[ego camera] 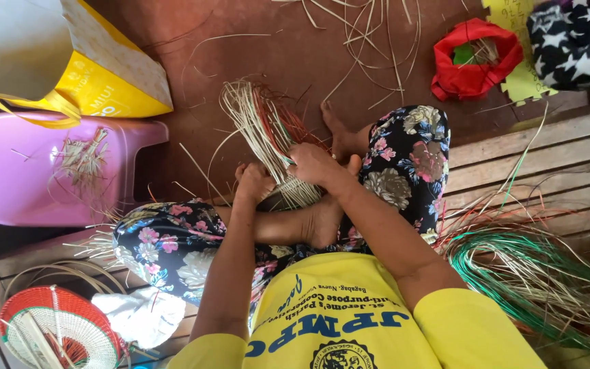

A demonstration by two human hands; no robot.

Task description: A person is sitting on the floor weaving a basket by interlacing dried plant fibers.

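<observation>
A half-woven piece of pale and red straw strips [268, 130] fans out from my lap toward the reddish floor. My left hand [254, 181] grips its woven base from the left side. My right hand [315, 164] is closed on the strips from the right, just above my bare foot [312, 222]. The woven part between my hands is partly hidden by my fingers. I sit cross-legged in floral trousers on a wooden bench.
A pink plastic stool [42, 171] with straw scraps stands left, a yellow paper bag [97, 75] behind it. A red woven fan [63, 328] lies lower left. Green and pale strips [534, 266] pile on the bench at right. A red cloth bag [476, 58] sits far right.
</observation>
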